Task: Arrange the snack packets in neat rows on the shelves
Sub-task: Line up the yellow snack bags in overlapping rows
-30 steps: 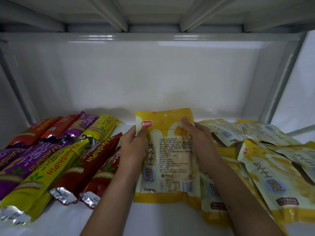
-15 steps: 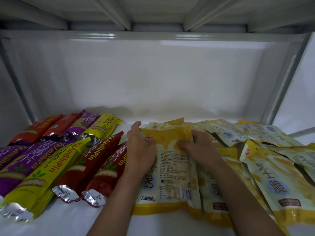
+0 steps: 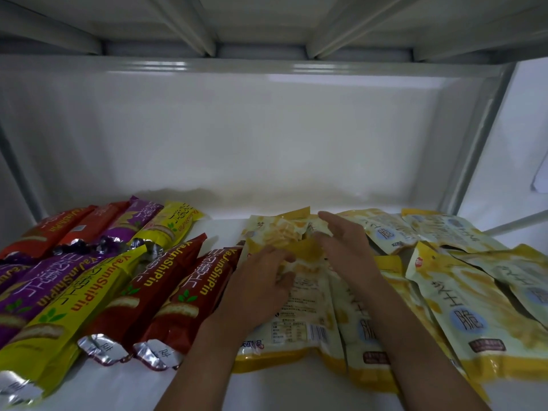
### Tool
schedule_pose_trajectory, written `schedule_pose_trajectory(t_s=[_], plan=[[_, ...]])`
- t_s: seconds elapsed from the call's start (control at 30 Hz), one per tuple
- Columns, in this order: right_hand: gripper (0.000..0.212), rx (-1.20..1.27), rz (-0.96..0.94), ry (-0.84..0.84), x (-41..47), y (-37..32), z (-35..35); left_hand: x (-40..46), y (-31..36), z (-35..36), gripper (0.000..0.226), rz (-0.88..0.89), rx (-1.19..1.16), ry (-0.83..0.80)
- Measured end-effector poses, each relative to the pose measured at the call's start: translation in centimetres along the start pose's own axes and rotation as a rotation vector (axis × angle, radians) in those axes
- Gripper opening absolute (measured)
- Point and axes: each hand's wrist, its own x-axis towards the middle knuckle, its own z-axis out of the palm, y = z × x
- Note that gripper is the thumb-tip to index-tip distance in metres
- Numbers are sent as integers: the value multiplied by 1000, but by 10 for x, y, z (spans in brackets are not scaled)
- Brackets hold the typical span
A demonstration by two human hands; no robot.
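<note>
A yellow snack packet (image 3: 305, 315) lies flat, back side up, on the white shelf (image 3: 267, 390) at the middle. My left hand (image 3: 261, 283) lies on its upper left part and pinches the top between curled fingers and thumb. My right hand (image 3: 347, 250) lies just to the right with straight, spread fingers, touching the packet's yellow top and another yellow packet (image 3: 275, 232) lying behind it. More yellow packets (image 3: 462, 307) overlap loosely on the right.
Long red (image 3: 175, 298), yellow (image 3: 68, 315) and purple (image 3: 38, 289) packets lie in slanted rows on the left. The shelf's back wall (image 3: 267, 143) is close behind, a metal post (image 3: 480, 137) stands at the right, and the upper shelf hangs overhead.
The yellow packet, held upright a second ago, has been laid down flat. My right hand has let go of it and spread forward over the packets behind.
</note>
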Motion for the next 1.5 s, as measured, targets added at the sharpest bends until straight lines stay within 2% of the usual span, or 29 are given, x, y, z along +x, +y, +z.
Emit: schedule_pose_trajectory(t_s=[0.13,0.27,0.37,0.53,0.7,0.87,1.0,1.17,1.27,1.4,1.5], plan=[[30,166,-23,42,0,-10,-17,-1,2,-1,27,-2,6,-15],[16,33,-19,-5,-4,-6,-46,1,5,2,26,30,-18,-20],[18,-244,-30,-9,-8,5,-70,4,11,4,22,68,-73,8],[17,-525,11,-24,-14,19,-100,9,50,17,21,209,-169,-125],[19,-615,26,-82,-17,21,-121,20,78,29,18,201,-101,-44],[23,-749,3,-250,-7,32,-131,35,93,48,17,74,-56,-51],[38,-813,-63,-383,1,40,-131,41,94,63,16,-11,12,-42],[32,-868,-99,-429,11,53,-131,38,86,72,14,0,-70,18],[22,-903,-94,-408,16,59,-129,36,86,71,16,17,-128,50],[30,-953,-67,-376,20,64,-123,38,85,71,16,33,-152,89],[47,-1040,-23,-431,21,65,-119,36,84,72,15,37,-193,117]])
